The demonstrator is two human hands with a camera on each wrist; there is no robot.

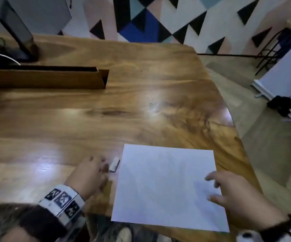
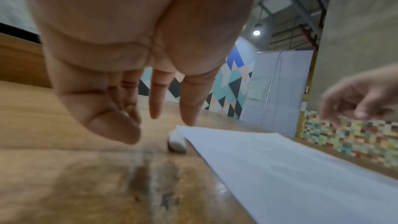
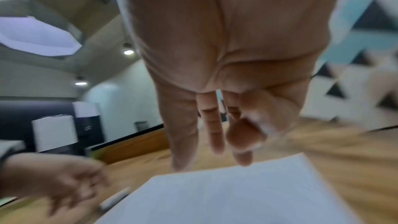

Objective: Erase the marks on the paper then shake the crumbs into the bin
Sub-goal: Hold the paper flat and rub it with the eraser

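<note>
A white sheet of paper [image 1: 167,186] lies flat near the front right corner of the wooden table [image 1: 88,119]; any marks on it are too faint to make out. A small white eraser [image 1: 114,164] lies on the wood just off the paper's left edge, also seen as the eraser [image 2: 177,140] in the left wrist view. My left hand [image 1: 90,172] hovers beside it with straight fingers, holding nothing. My right hand [image 1: 228,191] is spread over the paper's right edge, fingers loose. Paper [image 3: 226,193] fills the lower right wrist view.
A long wooden cable slot [image 1: 45,78] crosses the table at the back left, with a monitor stand [image 1: 19,37] behind it. The table's right edge drops to the floor, where a white board [image 1: 287,81] leans. No bin is in view.
</note>
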